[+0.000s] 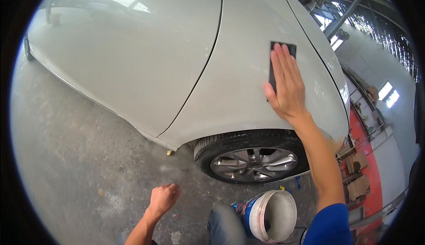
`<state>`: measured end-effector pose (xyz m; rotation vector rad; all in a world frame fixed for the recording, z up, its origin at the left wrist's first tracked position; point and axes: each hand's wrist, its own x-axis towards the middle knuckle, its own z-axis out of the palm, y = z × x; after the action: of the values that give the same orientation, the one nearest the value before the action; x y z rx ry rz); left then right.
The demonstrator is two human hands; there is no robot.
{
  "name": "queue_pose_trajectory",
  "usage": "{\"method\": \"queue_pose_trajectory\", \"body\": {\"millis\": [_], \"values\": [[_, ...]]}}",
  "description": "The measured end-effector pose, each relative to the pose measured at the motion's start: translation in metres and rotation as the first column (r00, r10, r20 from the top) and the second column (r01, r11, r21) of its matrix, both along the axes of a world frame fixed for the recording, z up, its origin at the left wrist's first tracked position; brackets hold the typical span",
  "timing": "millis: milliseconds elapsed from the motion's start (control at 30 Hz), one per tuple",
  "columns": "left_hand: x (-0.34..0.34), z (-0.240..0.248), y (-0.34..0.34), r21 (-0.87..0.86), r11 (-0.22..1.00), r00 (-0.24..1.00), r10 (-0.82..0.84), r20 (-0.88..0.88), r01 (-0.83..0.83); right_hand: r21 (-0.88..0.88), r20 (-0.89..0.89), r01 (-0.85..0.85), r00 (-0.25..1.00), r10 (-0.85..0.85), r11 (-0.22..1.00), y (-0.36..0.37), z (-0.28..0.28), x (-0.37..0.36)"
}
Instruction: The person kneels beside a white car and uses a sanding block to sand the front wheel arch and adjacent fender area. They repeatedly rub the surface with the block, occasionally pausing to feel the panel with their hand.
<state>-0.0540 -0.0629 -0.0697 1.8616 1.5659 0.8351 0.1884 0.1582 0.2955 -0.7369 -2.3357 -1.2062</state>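
Note:
My right hand [287, 79] lies against the pale, glossy rear side panel [241, 74] of a car, above the wheel. Under its long, close-set fingers is a black rectangular sheet of sandpaper [273, 74], pressed flat to the paint; the palm hides part of it. Whitish scuffs show on the panel near the hand. Low at the left, my left hand [164, 198] is closed in a loose fist, away from the car. Nothing sticks out of the fist, and its inner side is hidden.
Below the panel is the car's wheel [253, 163]. A white and blue bucket [283, 216] stands near my knee [226, 227], with a dark object inside. The car door [133, 55] stretches left over stained concrete [79, 147]. Shelves with boxes [358, 185] line the right.

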Motion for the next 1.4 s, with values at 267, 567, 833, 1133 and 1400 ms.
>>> {"method": "queue_pose_trajectory", "body": {"millis": [267, 567, 833, 1133, 1400], "values": [[0.018, -0.007, 0.007, -0.005, 1.0, 0.998, -0.024, 0.065, 0.024, 0.083, 0.081, -0.029, 0.996, 0.022, 0.996, 0.02, 0.04, -0.048], [0.008, 0.003, 0.008, 0.007, 0.999, 0.994, 0.046, 0.1, -0.047, 0.158, 0.019, -0.025, 1.0, 0.022, 0.987, 0.019, 0.039, -0.057], [-0.004, 0.005, 0.0, 0.001, 0.999, 0.997, 0.044, 0.069, -0.044, 0.16, -0.002, 0.062, 0.998, -0.063, 0.985, 0.012, 0.017, -0.037], [-0.009, 0.009, -0.006, 0.036, 0.999, 0.998, 0.035, 0.059, -0.037, 0.072, 0.128, 0.186, 0.973, -0.194, 0.98, -0.033, -0.092, -0.004], [0.002, 0.022, -0.001, 0.053, 0.997, 0.996, 0.05, 0.08, -0.054, 0.198, -0.113, 0.135, 0.987, -0.115, 0.971, 0.008, -0.039, -0.091]]}}
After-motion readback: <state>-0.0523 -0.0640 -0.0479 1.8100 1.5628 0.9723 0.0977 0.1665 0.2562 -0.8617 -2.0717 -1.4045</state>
